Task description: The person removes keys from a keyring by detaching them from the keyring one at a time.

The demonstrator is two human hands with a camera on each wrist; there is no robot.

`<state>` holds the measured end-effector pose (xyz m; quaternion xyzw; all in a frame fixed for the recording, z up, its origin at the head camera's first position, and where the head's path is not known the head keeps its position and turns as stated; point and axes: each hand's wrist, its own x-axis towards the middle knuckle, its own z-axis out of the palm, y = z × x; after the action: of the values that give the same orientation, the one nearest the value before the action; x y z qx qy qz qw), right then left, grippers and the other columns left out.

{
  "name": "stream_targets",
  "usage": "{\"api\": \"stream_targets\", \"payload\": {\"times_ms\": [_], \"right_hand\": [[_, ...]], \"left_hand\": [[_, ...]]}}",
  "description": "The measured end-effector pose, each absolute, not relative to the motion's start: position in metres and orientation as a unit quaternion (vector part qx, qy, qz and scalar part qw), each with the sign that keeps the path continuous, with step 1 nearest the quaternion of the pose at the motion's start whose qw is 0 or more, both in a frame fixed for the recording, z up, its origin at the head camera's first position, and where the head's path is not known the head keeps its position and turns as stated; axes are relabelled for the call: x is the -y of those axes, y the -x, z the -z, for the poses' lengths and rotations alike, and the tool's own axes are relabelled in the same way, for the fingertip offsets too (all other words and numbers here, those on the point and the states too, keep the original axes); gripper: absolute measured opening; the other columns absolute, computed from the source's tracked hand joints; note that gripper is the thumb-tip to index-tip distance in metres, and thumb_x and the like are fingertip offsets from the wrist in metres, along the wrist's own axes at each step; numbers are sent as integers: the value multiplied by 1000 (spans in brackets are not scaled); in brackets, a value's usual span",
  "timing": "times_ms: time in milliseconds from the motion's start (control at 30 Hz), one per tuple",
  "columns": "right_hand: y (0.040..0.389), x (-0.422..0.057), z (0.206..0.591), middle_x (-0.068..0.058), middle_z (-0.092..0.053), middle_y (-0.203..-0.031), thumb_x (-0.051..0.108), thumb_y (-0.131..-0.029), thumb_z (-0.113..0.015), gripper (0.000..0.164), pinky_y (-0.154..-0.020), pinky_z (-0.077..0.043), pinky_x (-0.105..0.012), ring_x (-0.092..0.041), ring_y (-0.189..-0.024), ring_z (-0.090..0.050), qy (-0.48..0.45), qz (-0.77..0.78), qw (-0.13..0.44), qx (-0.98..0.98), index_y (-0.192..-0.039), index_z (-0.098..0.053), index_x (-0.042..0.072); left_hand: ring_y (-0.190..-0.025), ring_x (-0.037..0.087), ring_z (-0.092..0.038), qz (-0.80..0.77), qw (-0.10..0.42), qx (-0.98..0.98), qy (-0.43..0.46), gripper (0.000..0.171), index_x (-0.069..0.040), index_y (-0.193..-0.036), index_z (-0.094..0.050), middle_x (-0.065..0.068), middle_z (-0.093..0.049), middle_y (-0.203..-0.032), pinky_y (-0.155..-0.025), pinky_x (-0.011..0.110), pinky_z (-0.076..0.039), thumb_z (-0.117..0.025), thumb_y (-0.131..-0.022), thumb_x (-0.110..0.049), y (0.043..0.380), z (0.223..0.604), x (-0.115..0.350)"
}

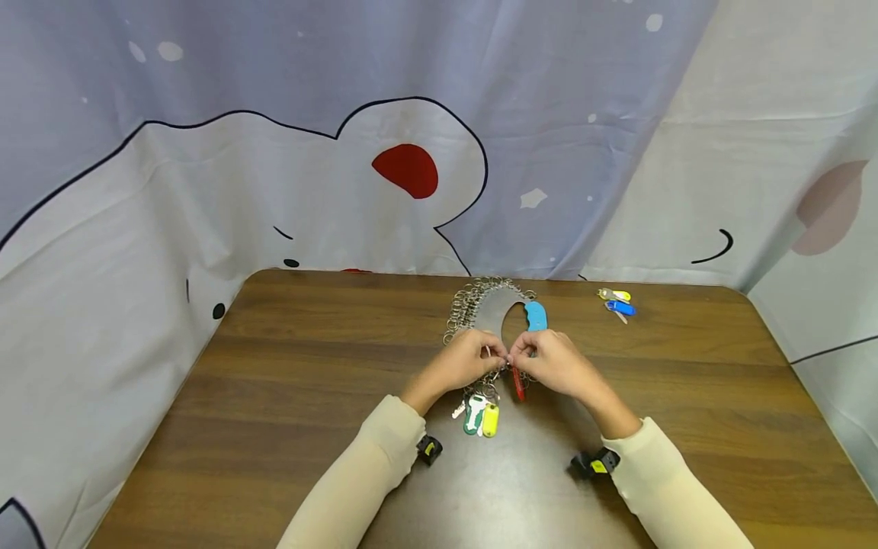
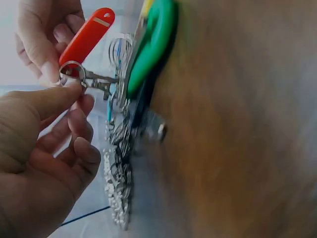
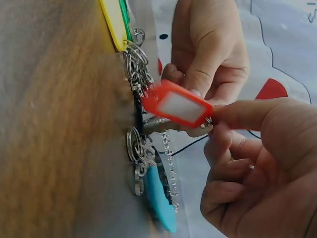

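A red key tag (image 1: 518, 383) with a white label hangs from a small metal split ring (image 2: 72, 73) between my two hands. My left hand (image 1: 469, 360) pinches this ring with thumb and finger. From the other side, my right hand (image 1: 552, 362) pinches it beside the tag's end. A metal clasp (image 2: 99, 82) runs from the ring towards a grey curved plate (image 1: 488, 313), which carries many split rings along its outer edge and a light-blue curved part (image 1: 536, 316). Below my left hand lie a green key tag (image 1: 473, 414) and a yellow key tag (image 1: 490, 420), with keys.
On the wooden table (image 1: 309, 366), a yellow-tagged key (image 1: 616, 295) and a blue-tagged key (image 1: 620, 308) lie at the back right. A printed curtain (image 1: 274, 191) hangs behind the table's far edge. Each wrist wears a black camera mount.
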<state>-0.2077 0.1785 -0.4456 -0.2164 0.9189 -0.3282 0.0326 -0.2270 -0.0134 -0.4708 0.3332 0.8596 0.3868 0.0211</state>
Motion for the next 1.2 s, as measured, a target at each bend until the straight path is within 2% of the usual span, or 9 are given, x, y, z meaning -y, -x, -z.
{"api": "stream_targets", "payload": {"times_ms": [100, 167, 367, 500, 700, 833, 1000, 1100, 1200], "right_hand": [[208, -178, 443, 2, -63, -78, 16, -87, -68, 8, -63, -46, -33, -13, -69, -54, 237, 309, 12, -921, -79, -67, 16], [208, -178, 443, 1, -63, -80, 16, -88, -68, 7, -63, -45, -34, -13, -68, -52, 244, 301, 12, -922, -82, -65, 16], [207, -176, 445, 0, -59, -69, 18, -95, -60, 9, -53, -42, -31, -12, -55, -47, 222, 325, 53, -918, -89, -61, 12], [208, -174, 449, -1, -58, -67, 19, -97, -57, 13, -54, -44, -29, -12, -57, -51, 207, 347, 75, -912, -89, -59, 9], [208, -177, 452, -1, -58, -64, 16, -97, -58, 19, -55, -44, -30, -11, -55, -50, 207, 357, 115, -904, -83, -64, 4], [208, -180, 452, 2, -59, -61, 16, -94, -61, 18, -55, -43, -30, -10, -54, -50, 217, 330, 86, -914, -79, -66, 7], [205, -177, 451, 3, -65, -67, 19, -92, -64, 12, -57, -47, -30, -9, -58, -54, 206, 305, 48, -929, -82, -64, 11], [204, -176, 451, 4, -62, -66, 16, -90, -65, 9, -56, -48, -30, -8, -56, -53, 226, 279, 23, -933, -83, -63, 10], [203, -177, 451, 4, -57, -65, 9, -87, -66, 8, -53, -46, -29, -8, -56, -50, 268, 237, -24, -933, -81, -61, 10]], "left_hand": [[-72, 10, -57, -338, 10, -870, -360, 6, -10, -85, -72, 0, -68, -83, -67, 23, -49, -68, -88, -7, 228, 467, 13], [-75, 10, -57, -315, 6, -875, -367, 5, -9, -87, -71, 1, -67, -84, -70, 25, -50, -67, -89, -9, 228, 465, 12], [-72, 9, -57, -322, -4, -884, -339, 7, -7, -85, -71, 1, -68, -82, -66, 22, -50, -66, -87, -5, 226, 462, 8], [-68, 9, -56, -323, -13, -892, -316, 8, -8, -82, -70, 0, -67, -78, -61, 20, -48, -64, -87, -5, 226, 464, 7], [-71, 10, -57, -314, -21, -897, -309, 10, -10, -84, -67, -1, -67, -80, -66, 22, -50, -62, -89, -4, 227, 464, 9], [-73, 11, -56, -314, -27, -892, -325, 7, -9, -86, -66, 0, -67, -82, -67, 23, -50, -62, -90, -4, 226, 463, 11], [-72, 10, -57, -311, -38, -893, -322, 4, -9, -88, -67, 0, -68, -83, -65, 23, -50, -64, -91, -8, 225, 463, 10], [-71, 10, -57, -311, -38, -897, -312, 4, -9, -89, -67, 1, -69, -82, -65, 22, -49, -63, -91, -9, 224, 463, 8], [-71, 9, -57, -314, -39, -896, -311, 5, -9, -87, -65, 1, -68, -80, -64, 21, -50, -63, -91, -7, 224, 463, 7]]}}
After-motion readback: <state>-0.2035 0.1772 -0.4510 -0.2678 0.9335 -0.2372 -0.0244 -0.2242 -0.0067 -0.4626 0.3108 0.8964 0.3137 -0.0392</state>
